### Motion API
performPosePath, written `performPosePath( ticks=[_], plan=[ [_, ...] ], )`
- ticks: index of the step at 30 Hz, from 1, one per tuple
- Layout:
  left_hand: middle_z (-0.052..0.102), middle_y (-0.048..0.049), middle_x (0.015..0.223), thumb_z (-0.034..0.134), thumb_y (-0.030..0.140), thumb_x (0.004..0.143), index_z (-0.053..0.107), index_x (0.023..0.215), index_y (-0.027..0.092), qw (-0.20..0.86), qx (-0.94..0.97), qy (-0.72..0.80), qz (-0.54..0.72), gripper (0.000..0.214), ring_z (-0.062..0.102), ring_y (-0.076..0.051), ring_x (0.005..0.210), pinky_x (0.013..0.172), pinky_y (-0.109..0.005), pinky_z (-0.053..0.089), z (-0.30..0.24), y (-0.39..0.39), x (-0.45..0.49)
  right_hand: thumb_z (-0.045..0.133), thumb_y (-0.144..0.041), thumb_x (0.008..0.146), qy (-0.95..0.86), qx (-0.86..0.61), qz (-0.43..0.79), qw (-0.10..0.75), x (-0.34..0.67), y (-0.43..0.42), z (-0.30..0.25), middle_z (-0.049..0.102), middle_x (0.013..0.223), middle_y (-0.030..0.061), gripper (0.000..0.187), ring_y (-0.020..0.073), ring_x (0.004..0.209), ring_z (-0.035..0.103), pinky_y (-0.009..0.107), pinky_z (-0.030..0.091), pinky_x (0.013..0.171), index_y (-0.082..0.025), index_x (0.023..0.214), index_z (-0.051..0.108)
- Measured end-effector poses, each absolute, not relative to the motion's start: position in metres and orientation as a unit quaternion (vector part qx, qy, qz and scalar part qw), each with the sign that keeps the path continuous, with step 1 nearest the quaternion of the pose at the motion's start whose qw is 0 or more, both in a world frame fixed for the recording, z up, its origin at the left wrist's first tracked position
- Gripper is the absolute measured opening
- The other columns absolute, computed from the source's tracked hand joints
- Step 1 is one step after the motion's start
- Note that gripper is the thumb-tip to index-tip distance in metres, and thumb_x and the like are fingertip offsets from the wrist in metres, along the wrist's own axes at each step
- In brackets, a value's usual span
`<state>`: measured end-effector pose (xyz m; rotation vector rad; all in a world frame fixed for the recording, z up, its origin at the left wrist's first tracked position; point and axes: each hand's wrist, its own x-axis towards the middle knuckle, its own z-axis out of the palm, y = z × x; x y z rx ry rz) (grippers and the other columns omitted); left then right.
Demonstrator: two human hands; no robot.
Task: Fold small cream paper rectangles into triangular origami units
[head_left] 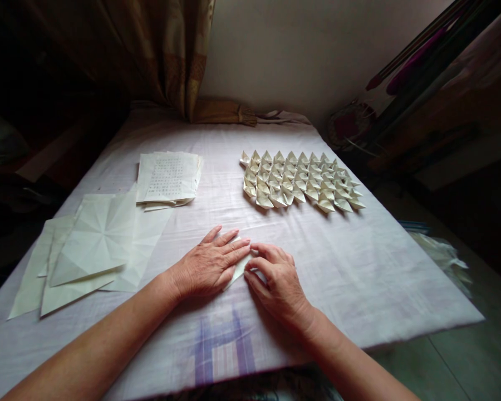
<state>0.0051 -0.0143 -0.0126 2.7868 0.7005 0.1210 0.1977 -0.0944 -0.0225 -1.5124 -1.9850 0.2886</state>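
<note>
My left hand (211, 264) lies flat with its fingers stretched out, pressing down on a small folded piece of pale paper (239, 266) on the cloth-covered table (359, 267). My right hand (275, 278) rests beside it, fingers curled and pinching the paper's right edge. Most of the paper is hidden under the two hands. Several finished folded paper boats (300, 181) stand in neat rows further back on the right.
A stack of printed sheets (169, 178) lies at the back left. Large creased paper squares (96, 239) overlap at the left. A curtain (179, 61) hangs behind the table. The table's right edge drops to the floor, where crumpled plastic (442, 256) lies.
</note>
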Motion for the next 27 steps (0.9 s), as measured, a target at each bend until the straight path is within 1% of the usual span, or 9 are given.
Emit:
performPosePath(
  ticks=[3, 7, 10, 13, 15, 17, 19, 23, 27],
  plan=[
    [0.043, -0.0017, 0.151, 0.041, 0.021, 0.092, 0.039, 0.145, 0.023, 0.129, 0.960, 0.244, 0.041, 0.053, 0.027, -0.024, 0.144, 0.119, -0.047, 0.004, -0.013, -0.015, 0.005, 0.061, -0.016, 0.084, -0.753, -0.576, 0.101, 0.303, 0.195, -0.095, -0.022, 0.063, 0.119, 0.0067, 0.008, 0.0234, 0.109, 0.055, 0.039, 0.038, 0.091, -0.022, 0.081, 0.064],
    [0.044, -0.0015, 0.150, 0.041, 0.021, 0.092, 0.041, 0.144, 0.024, 0.127, 0.960, 0.246, 0.045, 0.053, 0.027, -0.024, 0.144, 0.119, -0.047, 0.005, -0.013, -0.015, 0.006, 0.058, -0.015, 0.085, -0.759, -0.566, 0.106, 0.304, 0.193, -0.098, -0.023, 0.061, 0.122, 0.0078, 0.009, 0.0243, 0.113, 0.053, 0.041, 0.037, 0.095, -0.021, 0.080, 0.062],
    [0.043, -0.0006, 0.150, 0.041, 0.022, 0.092, 0.041, 0.144, 0.024, 0.132, 0.959, 0.248, 0.037, 0.052, 0.028, -0.024, 0.144, 0.119, -0.047, 0.006, -0.012, -0.015, 0.006, 0.059, -0.017, 0.085, -0.754, -0.564, 0.117, 0.314, 0.194, -0.100, -0.023, 0.061, 0.124, 0.0088, 0.006, 0.0245, 0.117, 0.052, 0.041, 0.036, 0.097, -0.022, 0.087, 0.062],
    [0.043, -0.0009, 0.151, 0.040, 0.022, 0.093, 0.041, 0.144, 0.024, 0.131, 0.958, 0.252, 0.035, 0.051, 0.028, -0.024, 0.144, 0.119, -0.047, 0.006, -0.012, -0.015, 0.006, 0.060, -0.018, 0.084, -0.755, -0.564, 0.119, 0.313, 0.193, -0.099, -0.023, 0.059, 0.128, 0.0090, 0.011, 0.0247, 0.119, 0.051, 0.042, 0.036, 0.098, -0.023, 0.094, 0.063],
    [0.044, -0.0017, 0.150, 0.040, 0.023, 0.093, 0.041, 0.144, 0.023, 0.128, 0.959, 0.251, 0.040, 0.051, 0.028, -0.024, 0.144, 0.119, -0.046, 0.006, -0.011, -0.015, 0.006, 0.060, -0.018, 0.084, -0.758, -0.564, 0.117, 0.306, 0.191, -0.098, -0.023, 0.058, 0.130, 0.0082, 0.007, 0.0249, 0.120, 0.050, 0.042, 0.036, 0.098, -0.023, 0.087, 0.063],
    [0.044, -0.0026, 0.150, 0.041, 0.024, 0.093, 0.042, 0.144, 0.022, 0.126, 0.959, 0.250, 0.041, 0.051, 0.028, -0.024, 0.144, 0.119, -0.046, 0.006, -0.011, -0.015, 0.006, 0.059, -0.016, 0.085, -0.760, -0.564, 0.115, 0.302, 0.189, -0.098, -0.024, 0.057, 0.132, 0.0081, 0.008, 0.0251, 0.122, 0.049, 0.043, 0.036, 0.098, -0.022, 0.080, 0.062],
    [0.044, -0.0028, 0.150, 0.041, 0.024, 0.093, 0.042, 0.143, 0.022, 0.128, 0.959, 0.251, 0.036, 0.051, 0.028, -0.024, 0.144, 0.119, -0.046, 0.006, -0.011, -0.015, 0.006, 0.058, -0.016, 0.085, -0.762, -0.560, 0.115, 0.304, 0.188, -0.100, -0.024, 0.057, 0.132, 0.0090, 0.009, 0.0254, 0.123, 0.048, 0.043, 0.036, 0.099, -0.022, 0.080, 0.062],
    [0.043, -0.0020, 0.151, 0.041, 0.024, 0.093, 0.042, 0.144, 0.022, 0.130, 0.959, 0.251, 0.031, 0.051, 0.027, -0.024, 0.144, 0.119, -0.046, 0.005, -0.012, -0.015, 0.005, 0.056, -0.017, 0.086, -0.759, -0.557, 0.121, 0.314, 0.188, -0.104, -0.025, 0.057, 0.131, 0.0100, 0.008, 0.0253, 0.124, 0.048, 0.044, 0.036, 0.099, -0.022, 0.082, 0.061],
    [0.041, -0.0001, 0.152, 0.040, 0.023, 0.093, 0.039, 0.146, 0.023, 0.128, 0.960, 0.248, 0.034, 0.053, 0.024, -0.023, 0.145, 0.119, -0.045, 0.003, -0.014, -0.014, 0.005, 0.057, -0.016, 0.083, -0.745, -0.571, 0.122, 0.321, 0.190, -0.104, -0.024, 0.056, 0.132, 0.0118, 0.012, 0.0254, 0.125, 0.047, 0.044, 0.036, 0.101, -0.021, 0.094, 0.060]
  ],
)
